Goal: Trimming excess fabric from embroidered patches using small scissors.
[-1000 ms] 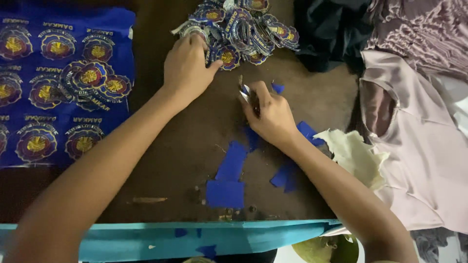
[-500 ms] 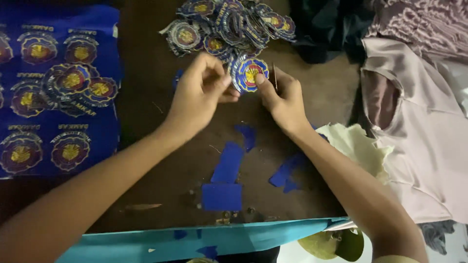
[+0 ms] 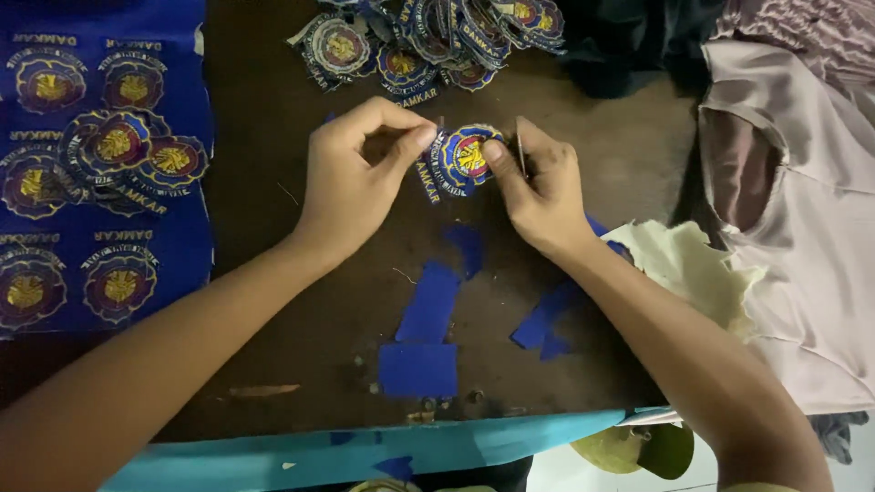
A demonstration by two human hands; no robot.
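Note:
Both my hands hold one round embroidered patch (image 3: 463, 157), blue with a red and yellow centre, just above the dark wooden table (image 3: 273, 237). My left hand (image 3: 357, 173) pinches the patch's left edge between thumb and fingers. My right hand (image 3: 540, 187) grips the right edge with the thumb on the patch face, and a thin dark tool, perhaps small scissors (image 3: 520, 146), sticks up from its fingers. A pile of cut-out patches (image 3: 428, 41) lies just beyond my hands at the table's far edge.
A blue cloth sheet with uncut patches (image 3: 100, 164) covers the table's left side, with loose patches (image 3: 137, 155) on it. Blue fabric scraps (image 3: 428, 337) lie near the front edge. Pale pink garments (image 3: 802, 237), a cream scrap (image 3: 684, 264) and dark cloth (image 3: 620, 46) sit to the right.
My left hand took a patch from the pile and brought it toward me. Both hands now hold it together, slightly lower and closer than half a second ago.

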